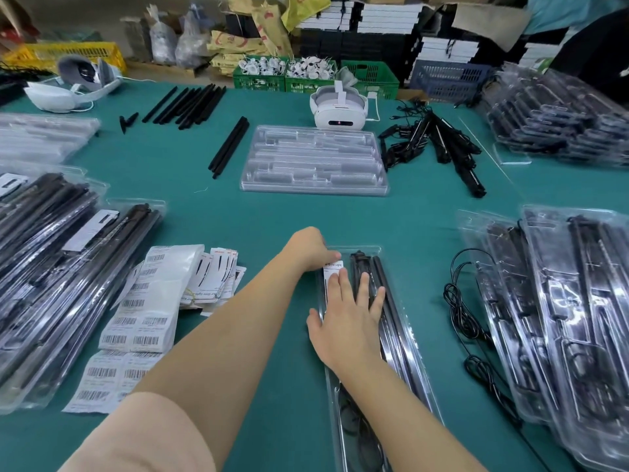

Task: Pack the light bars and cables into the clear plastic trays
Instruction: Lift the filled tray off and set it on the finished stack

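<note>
A clear plastic tray (413, 376) lies in front of me on the green table, holding black light bars (391, 301) and a coiled cable (357, 427) at its near end. A white label card (333, 267) sits in the tray's far left corner. My right hand (347, 318) lies flat on the tray, fingers straight across the card and bars. My left hand (311, 248) reaches to the tray's far left corner, fingers curled at the card's top edge. An empty stack of clear trays (315, 161) sits further back.
Packed trays are piled at left (61, 260) and right (558, 315). Barcode labels and cards (153, 301) lie at left. Loose black bars (190, 103), (229, 146), cabled bars (439, 144), a loose cable (463, 301) and white headsets (338, 109) occupy the table.
</note>
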`<state>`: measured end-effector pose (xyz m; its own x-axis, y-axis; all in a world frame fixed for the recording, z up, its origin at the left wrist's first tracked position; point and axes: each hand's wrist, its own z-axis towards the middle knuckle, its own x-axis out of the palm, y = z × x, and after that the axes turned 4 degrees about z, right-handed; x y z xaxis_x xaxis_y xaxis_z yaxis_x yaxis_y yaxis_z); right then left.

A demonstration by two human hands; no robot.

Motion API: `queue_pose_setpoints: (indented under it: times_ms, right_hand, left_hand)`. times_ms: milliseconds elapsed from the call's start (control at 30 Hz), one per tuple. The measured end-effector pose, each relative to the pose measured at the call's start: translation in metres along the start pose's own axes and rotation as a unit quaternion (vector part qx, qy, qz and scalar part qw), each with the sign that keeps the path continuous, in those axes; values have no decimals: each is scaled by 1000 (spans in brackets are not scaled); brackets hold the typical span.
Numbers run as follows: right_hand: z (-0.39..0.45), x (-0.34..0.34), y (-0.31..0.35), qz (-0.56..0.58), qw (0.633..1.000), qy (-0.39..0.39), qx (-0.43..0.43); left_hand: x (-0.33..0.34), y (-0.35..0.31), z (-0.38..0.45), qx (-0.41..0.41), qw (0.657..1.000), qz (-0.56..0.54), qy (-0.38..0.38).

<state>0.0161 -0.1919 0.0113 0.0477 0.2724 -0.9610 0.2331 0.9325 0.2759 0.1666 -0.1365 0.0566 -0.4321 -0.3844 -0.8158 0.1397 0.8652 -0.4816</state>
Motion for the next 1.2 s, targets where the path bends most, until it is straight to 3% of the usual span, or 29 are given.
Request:
queue_pose_setpoints:
  times_ms: [100, 367, 667, 900, 1200]
  right_hand:
    - [-1, 0, 1, -2, 1000, -9, -3]
    - [-4, -4, 8, -28, 999, -37, -28]
    - [-2, -8, 24, -56, 997, -19, -58]
    - [-5, -11, 36, -67, 994, -13, -86]
    - [-9, -13, 42, -79, 992, 2, -96]
  left_hand:
    - [-4, 1, 8, -55, 997, -58, 22]
    - [-22, 11, 28, -106, 976, -121, 145]
    - [-29, 20, 22, -125, 941, -247, 194]
    - [-35, 35, 15, -127, 929, -276, 212]
    - [-29, 37, 10, -108, 951, -264, 118]
